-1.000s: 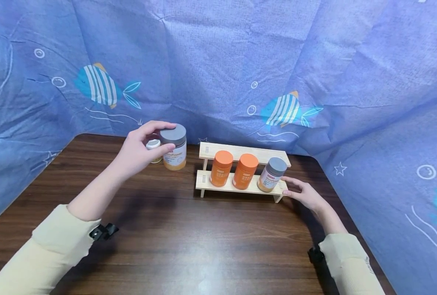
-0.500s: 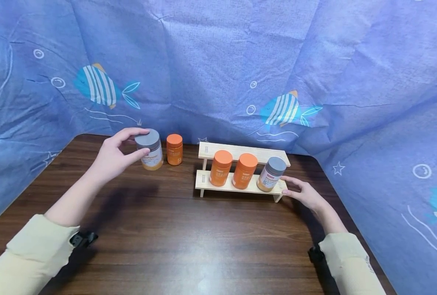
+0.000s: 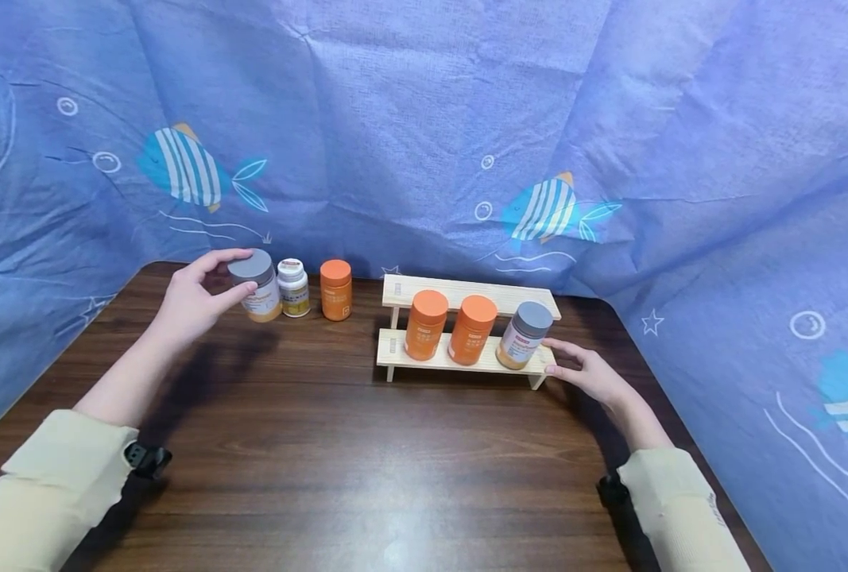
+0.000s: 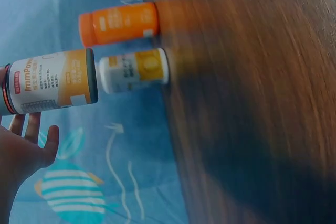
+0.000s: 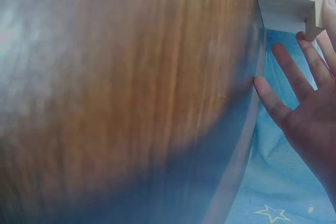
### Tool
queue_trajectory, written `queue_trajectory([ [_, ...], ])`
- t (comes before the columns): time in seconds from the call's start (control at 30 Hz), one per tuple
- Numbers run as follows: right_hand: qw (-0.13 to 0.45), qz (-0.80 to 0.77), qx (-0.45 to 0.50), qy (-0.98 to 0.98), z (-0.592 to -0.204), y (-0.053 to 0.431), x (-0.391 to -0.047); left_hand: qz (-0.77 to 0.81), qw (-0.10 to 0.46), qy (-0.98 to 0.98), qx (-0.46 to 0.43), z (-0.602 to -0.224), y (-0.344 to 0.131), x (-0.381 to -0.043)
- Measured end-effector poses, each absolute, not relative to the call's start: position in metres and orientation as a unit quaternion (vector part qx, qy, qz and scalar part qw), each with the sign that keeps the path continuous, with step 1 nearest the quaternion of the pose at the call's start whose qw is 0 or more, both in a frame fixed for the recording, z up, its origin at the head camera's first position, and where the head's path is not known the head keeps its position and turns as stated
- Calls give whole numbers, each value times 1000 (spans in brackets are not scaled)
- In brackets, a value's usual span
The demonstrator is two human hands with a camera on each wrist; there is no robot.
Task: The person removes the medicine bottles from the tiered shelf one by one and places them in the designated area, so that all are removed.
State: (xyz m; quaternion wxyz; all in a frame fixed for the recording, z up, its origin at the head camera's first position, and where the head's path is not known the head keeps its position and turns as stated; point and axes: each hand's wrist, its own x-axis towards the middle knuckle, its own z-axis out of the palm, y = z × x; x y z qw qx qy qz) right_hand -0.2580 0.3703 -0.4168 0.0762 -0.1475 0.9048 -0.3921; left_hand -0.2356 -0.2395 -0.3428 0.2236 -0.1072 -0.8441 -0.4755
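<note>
My left hand [image 3: 198, 290] holds a grey-lidded supplement jar [image 3: 263, 302] near its lid, thumb on the front and fingers behind. In the left wrist view the jar [image 4: 50, 81] is off the table, its base facing a white bottle [image 4: 131, 72]. That white bottle [image 3: 294, 292] stands upright just right of the jar, with an orange bottle [image 3: 336, 292] beyond it. My right hand [image 3: 591, 380] grips the right end of a two-step wooden rack [image 3: 491, 365], thumb at the front corner and fingers behind; its other fingers spread out in the right wrist view.
On the rack's lower step stand two orange bottles [image 3: 425, 327] and another grey-lidded jar [image 3: 524, 338]. The brown wooden table [image 3: 323, 461] reaches to a blue fish-print cloth [image 3: 395, 119] hanging behind and at the sides.
My left hand has carried the grey-lidded jar leftwards, past the orange bottle and then the white bottle, which both show now. My right hand has stayed at the rack's end.
</note>
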Motion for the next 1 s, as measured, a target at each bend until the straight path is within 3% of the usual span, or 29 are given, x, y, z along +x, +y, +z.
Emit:
queue_trajectory([
  [0.33,61,-380,-173,907,-416,365,-256,-487,238,-839,-47,-362,-256,-247],
  [0.67,-13,-358,-181,916,-416,359,-253,-475,248,-844,-19,-381,-263,-267],
  [1.0,0,-381,-180,907,-395,341,-239,-461,238,-855,-16,-391,-266,-282],
])
